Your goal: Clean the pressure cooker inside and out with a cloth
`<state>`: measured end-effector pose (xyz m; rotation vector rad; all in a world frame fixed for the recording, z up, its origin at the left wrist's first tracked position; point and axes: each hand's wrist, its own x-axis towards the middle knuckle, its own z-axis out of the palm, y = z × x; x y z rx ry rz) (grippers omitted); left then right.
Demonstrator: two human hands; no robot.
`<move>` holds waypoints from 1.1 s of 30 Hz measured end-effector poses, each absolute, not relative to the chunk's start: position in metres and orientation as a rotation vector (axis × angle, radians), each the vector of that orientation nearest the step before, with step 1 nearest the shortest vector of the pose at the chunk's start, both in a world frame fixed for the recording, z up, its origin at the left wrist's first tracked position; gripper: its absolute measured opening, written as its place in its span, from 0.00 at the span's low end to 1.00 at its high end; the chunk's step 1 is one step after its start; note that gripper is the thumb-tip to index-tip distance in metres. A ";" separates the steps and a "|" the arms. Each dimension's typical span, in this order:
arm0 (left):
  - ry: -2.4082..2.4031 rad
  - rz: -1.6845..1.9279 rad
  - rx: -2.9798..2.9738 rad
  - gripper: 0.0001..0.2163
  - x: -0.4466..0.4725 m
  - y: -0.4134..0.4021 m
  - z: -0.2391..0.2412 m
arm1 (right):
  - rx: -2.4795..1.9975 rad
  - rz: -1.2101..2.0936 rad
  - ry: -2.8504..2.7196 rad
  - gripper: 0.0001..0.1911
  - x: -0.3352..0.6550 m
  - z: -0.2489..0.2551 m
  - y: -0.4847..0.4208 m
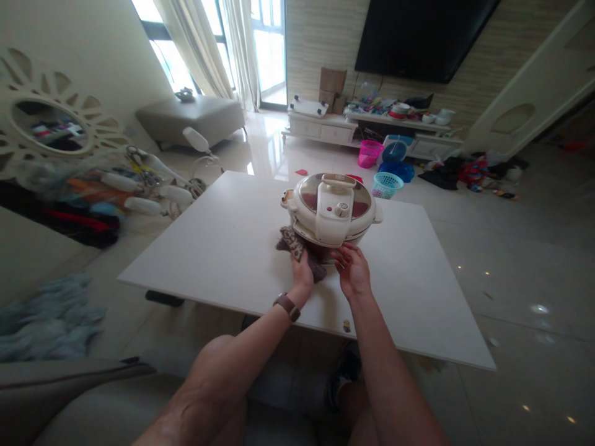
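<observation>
A cream and dark red electric pressure cooker [331,209] stands on a white table [223,248], lid on. My left hand [302,271], with a watch on the wrist, grips a brownish patterned cloth [294,243] pressed against the cooker's lower left side. My right hand [352,267] rests at the cooker's near base, fingers curled lightly and spread against it, holding nothing.
A grey footstool [190,118] sits by the window at the back. A low TV cabinet [372,127] with clutter, pink [369,152] and blue baskets [387,184] stand behind the table. A clothes rack with hangers [139,186] is on the left. My knees are below the table edge.
</observation>
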<state>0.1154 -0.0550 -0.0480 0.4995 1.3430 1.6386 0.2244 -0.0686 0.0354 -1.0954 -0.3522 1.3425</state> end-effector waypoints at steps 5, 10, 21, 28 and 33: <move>1.251 1.659 0.456 0.17 0.082 -0.018 -0.045 | -1.096 1.356 -0.356 0.12 0.225 0.036 -0.069; 1.330 1.647 0.531 0.19 0.092 -0.021 -0.048 | -1.106 1.358 -0.359 0.12 0.226 0.035 -0.068; 1.219 1.590 0.521 0.17 0.148 -0.091 -0.029 | -1.123 1.351 -0.369 0.10 0.232 0.034 -0.065; 1.183 1.400 0.717 0.18 0.154 -0.111 -0.025 | -1.144 1.332 -0.343 0.07 0.240 0.034 -0.062; 1.146 1.403 0.898 0.19 0.151 -0.117 -0.026 | -1.155 1.337 -0.349 0.07 0.240 0.032 -0.061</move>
